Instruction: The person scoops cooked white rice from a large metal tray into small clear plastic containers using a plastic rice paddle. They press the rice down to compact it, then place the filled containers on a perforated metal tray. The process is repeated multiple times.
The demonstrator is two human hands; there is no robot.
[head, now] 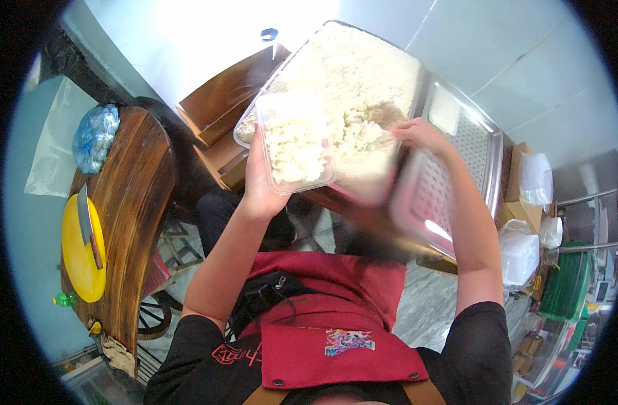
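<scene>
My left hand [266, 190] grips a clear plastic food container [325, 183] from beneath and the side. Loose white food [294, 152], apparently cooked rice, fills much of it. The container hangs over the near left part of a large rectangular tray [236, 135] spread with the same white grains [354, 66]. At the tray's right side, the fingers of my right hand [423, 134] are drawn together beside a loosened clump of grains [362, 130]. Blur hides whether a utensil is between these fingers. A darker hollow [387, 114] shows behind the clump.
A perforated metal tray [471, 147] lies right of the rice, under my right forearm. Cardboard boxes [223, 116] stand left of it. On the wooden table [137, 202] at left are a cleaver [85, 217] on a yellow cutting board [76, 263] and a blue plastic bag [96, 136]. Stacked plastic containers [519, 258] stand right.
</scene>
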